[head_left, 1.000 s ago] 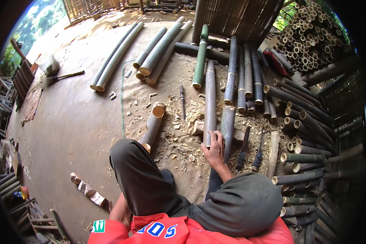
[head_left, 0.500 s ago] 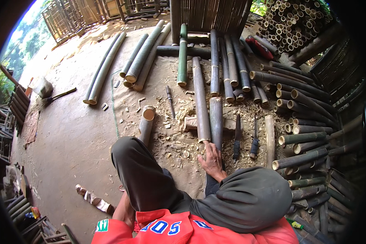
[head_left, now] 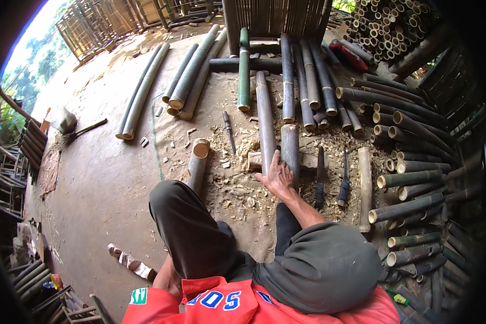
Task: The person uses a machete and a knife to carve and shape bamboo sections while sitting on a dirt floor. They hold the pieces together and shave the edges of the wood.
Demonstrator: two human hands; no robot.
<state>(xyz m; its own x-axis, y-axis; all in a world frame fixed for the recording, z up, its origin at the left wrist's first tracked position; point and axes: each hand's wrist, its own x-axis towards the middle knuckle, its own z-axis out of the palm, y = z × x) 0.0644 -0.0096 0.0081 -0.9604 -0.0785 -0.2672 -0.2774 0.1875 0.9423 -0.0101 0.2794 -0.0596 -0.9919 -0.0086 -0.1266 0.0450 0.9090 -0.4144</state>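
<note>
My right hand (head_left: 278,178) lies over the near end of a long grey bamboo pole (head_left: 264,119). Its thumb is spread to the left and a finger stretches forward along the pole's right side; the pole's cut end is hidden beneath it. Just right of that pole is a thicker bamboo length (head_left: 290,148), which my hand also overlaps. Both cross a pale wooden block (head_left: 255,160). Beside my left thigh, my left hand (head_left: 168,277) shows only in part, with its fingers hidden by the trouser leg and sleeve.
Two dark-handled knives (head_left: 319,181) lie right of the poles, near a pale bamboo piece (head_left: 365,189). A narrow tool (head_left: 229,132) and a short bamboo stump (head_left: 197,167) are to the left. Stacked bamboo (head_left: 410,213) lines the right side. Wood chips (head_left: 237,197) litter the ground.
My right hand has moved forward from the near tip of the grey pole and now covers its end, with fingers spread wider. More of the right forearm shows. The view has shifted slightly.
</note>
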